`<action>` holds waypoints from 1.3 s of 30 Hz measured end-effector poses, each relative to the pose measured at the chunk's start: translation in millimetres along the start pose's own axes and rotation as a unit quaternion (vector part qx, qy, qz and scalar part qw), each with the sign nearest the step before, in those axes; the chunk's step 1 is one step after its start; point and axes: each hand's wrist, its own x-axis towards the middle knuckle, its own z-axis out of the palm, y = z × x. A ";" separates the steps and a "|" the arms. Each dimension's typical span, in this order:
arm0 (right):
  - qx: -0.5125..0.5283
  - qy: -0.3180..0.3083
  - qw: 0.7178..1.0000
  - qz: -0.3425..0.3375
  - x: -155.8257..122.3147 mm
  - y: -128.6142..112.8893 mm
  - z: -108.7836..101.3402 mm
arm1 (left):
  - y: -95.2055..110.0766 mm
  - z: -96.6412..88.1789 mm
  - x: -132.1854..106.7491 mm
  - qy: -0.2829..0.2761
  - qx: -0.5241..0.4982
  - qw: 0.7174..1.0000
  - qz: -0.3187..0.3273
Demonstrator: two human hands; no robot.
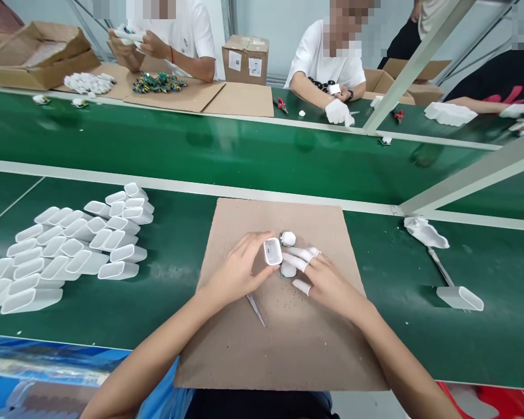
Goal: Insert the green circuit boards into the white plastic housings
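Presently, left hand [242, 266]: grips 1 white casing [273, 251], apparently unfinished, above cardboard [288, 349], toward far edge.
Right hand [328, 283]: fingers spread beside it; whether gripping is unclear.
Other casings [72, 248]: mostly beyond cardboard's left edge, seemingly waiting.

Smooth plastic case [273, 252]; matt cardboard sheet [305, 343]; glossy green belt [148, 142].

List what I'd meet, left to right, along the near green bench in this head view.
Clustered white hollow plastic housings → left hand holding white open plastic housing → right hand with white finger covers → lone white plastic tube.
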 end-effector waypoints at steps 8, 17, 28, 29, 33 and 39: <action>-0.046 -0.029 0.998 -0.006 0.0 1.9 -3.0 | 5.1 1.4 -2.6 0.034 -0.035 0.998 0.046; 0.004 0.050 0.998 -0.029 -3.2 2.9 -10.4 | 9.8 2.2 -3.2 0.045 -0.094 0.983 0.153; 0.483 0.285 0.828 -0.011 -12.0 -31.4 -15.1 | 19.9 17.5 -7.7 0.063 -0.292 0.948 -0.110; 0.496 0.276 0.823 0.004 -10.8 -32.3 -11.7 | 21.5 19.8 -7.5 0.049 -0.321 0.934 -0.147; 0.524 0.276 0.806 0.022 -7.9 -33.5 -2.6 | 23.8 25.1 -11.3 -0.013 -0.314 0.934 -0.172; 0.435 0.341 0.832 -0.036 -9.3 -39.3 -4.1 | 18.8 23.4 -17.5 -0.067 -0.185 0.980 0.016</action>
